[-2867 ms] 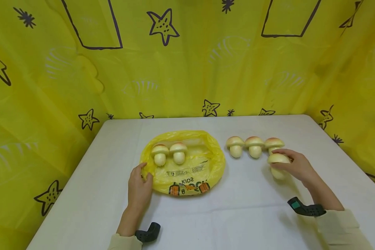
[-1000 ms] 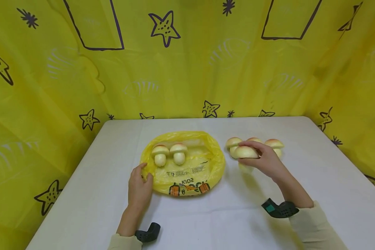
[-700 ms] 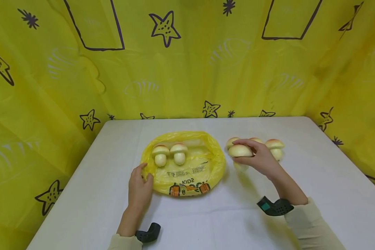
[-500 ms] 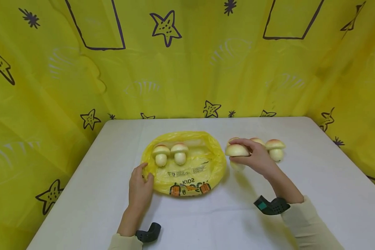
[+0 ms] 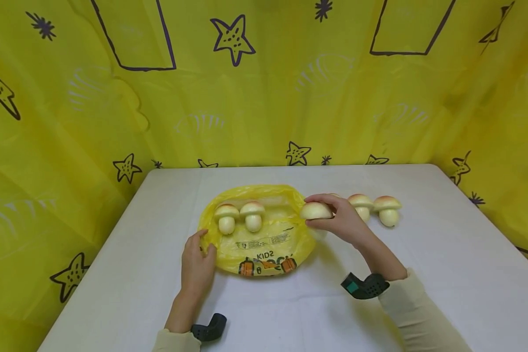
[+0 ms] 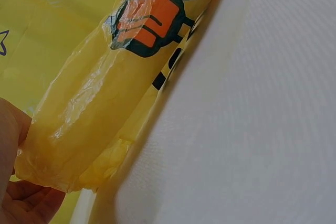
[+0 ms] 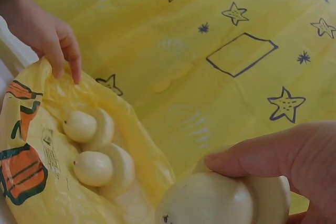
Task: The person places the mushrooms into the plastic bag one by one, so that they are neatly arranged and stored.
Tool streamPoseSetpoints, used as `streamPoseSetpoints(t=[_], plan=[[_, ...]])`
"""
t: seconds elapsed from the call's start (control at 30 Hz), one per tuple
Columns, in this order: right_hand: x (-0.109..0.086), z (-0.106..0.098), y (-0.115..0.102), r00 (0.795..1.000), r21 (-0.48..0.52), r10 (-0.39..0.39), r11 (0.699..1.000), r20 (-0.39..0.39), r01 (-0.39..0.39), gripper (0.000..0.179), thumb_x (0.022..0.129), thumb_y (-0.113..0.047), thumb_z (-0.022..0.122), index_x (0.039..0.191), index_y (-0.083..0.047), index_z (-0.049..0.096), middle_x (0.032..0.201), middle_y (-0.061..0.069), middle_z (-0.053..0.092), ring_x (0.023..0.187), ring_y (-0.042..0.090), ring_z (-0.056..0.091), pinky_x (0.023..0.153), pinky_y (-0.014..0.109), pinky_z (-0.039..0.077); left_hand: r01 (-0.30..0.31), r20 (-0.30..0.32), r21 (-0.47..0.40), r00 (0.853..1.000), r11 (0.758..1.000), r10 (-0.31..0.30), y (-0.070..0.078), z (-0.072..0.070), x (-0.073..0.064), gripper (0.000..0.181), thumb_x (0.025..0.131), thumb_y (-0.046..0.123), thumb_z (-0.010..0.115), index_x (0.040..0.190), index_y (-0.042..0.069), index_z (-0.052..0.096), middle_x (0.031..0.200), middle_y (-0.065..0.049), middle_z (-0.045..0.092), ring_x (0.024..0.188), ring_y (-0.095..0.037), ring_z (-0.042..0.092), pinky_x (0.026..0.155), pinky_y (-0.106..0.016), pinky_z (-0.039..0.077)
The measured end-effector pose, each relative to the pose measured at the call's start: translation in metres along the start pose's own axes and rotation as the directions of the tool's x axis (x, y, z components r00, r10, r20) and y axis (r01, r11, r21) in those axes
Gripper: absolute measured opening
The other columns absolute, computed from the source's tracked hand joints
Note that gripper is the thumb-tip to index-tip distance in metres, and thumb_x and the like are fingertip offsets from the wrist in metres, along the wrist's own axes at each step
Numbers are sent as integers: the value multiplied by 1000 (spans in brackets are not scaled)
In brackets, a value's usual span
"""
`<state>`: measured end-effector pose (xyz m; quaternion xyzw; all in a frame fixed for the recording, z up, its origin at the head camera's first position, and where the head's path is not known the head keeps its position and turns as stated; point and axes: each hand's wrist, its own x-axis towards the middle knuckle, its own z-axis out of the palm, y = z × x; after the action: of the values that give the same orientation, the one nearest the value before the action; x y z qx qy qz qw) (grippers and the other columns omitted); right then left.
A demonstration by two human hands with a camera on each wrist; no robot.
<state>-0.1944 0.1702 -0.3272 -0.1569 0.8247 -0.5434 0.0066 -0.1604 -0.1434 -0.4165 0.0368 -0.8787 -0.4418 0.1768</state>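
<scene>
A yellow plastic bag (image 5: 305, 244) printed with orange shapes lies on the table, its mouth spread wide. Two mushrooms (image 7: 95, 168), cream with reddish-tinged caps, sit side by side inside. My left hand (image 5: 197, 264) holds the bag's left rim, fingers over the edge and thumb lower down, as the right wrist view also shows. At the bag's right rim, my right hand (image 5: 345, 222) grips another mushroom (image 5: 315, 211) by its cap, raised over the edge. In the right wrist view, my thumb (image 7: 247, 157) lies across this mushroom, its stem end facing the camera.
Right of the bag, a row of mushrooms stands on the white table (image 5: 264, 313): one mushroom (image 5: 387, 210) at the end, another mushroom (image 5: 362, 201) beside it, and a third mostly hidden behind my right hand. A yellow patterned curtain (image 5: 264, 98) surrounds the table's back and sides.
My right hand has carried its mushroom leftward from beside the row's right end to the bag's right rim. My left hand and the two mushrooms in the bag stay in place.
</scene>
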Motion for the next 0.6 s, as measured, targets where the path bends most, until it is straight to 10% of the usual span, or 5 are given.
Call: streamPoseSetpoints(t=[0.6], plan=[[18,20,0,1000,7,-5,1000,13,5,47,74,-6,74,118,1,58,120,17,54,94,27,55,74,34,47,-7,-11,0,1000,1000,7,0,1,0,39,85,8,51,122,-5,50,122,-23,48,116,-35,43,96,-47,33]])
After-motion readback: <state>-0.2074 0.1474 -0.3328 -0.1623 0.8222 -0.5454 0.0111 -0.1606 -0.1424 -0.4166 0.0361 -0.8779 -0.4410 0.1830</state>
